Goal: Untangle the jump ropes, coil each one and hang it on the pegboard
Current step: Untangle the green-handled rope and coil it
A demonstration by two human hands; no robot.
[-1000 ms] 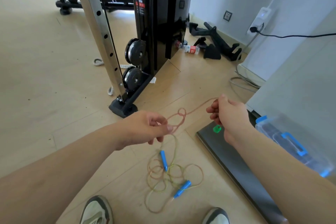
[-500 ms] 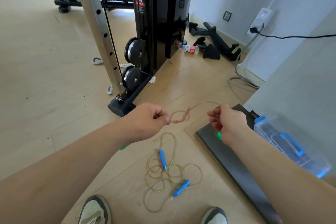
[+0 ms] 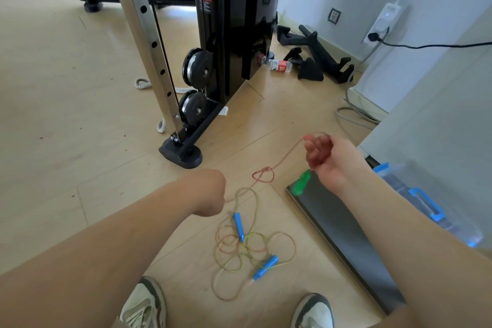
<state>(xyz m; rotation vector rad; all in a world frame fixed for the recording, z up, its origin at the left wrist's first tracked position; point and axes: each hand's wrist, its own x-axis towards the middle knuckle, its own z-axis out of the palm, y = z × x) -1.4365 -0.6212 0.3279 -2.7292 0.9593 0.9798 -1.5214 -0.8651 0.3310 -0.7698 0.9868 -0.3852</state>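
Observation:
A thin orange jump rope [image 3: 286,156] stretches in the air between my hands, with a loose knot [image 3: 263,175] at its middle. My left hand [image 3: 209,192] is a fist gripping the rope's lower end. My right hand [image 3: 323,157], palm up and farther away, holds the rope over its curled fingers. A green handle [image 3: 300,184] hangs below my right wrist. On the floor between my shoes lies a tangle of orange and yellow-green rope [image 3: 247,250] with two blue handles [image 3: 238,226] [image 3: 265,267]. No pegboard is in view.
A cable machine's black base foot [image 3: 182,156] and steel upright [image 3: 149,42] stand just beyond my left hand. A dark flat platform [image 3: 343,237] lies on the right, beside a clear bin with blue latches [image 3: 426,208]. Black bar attachments and a bottle [image 3: 278,64] lie near the wall.
My hands have moved apart: the left dropped lower and nearer, the right rose and turned palm up. The rope has drawn straighter and the knot loop has shrunk.

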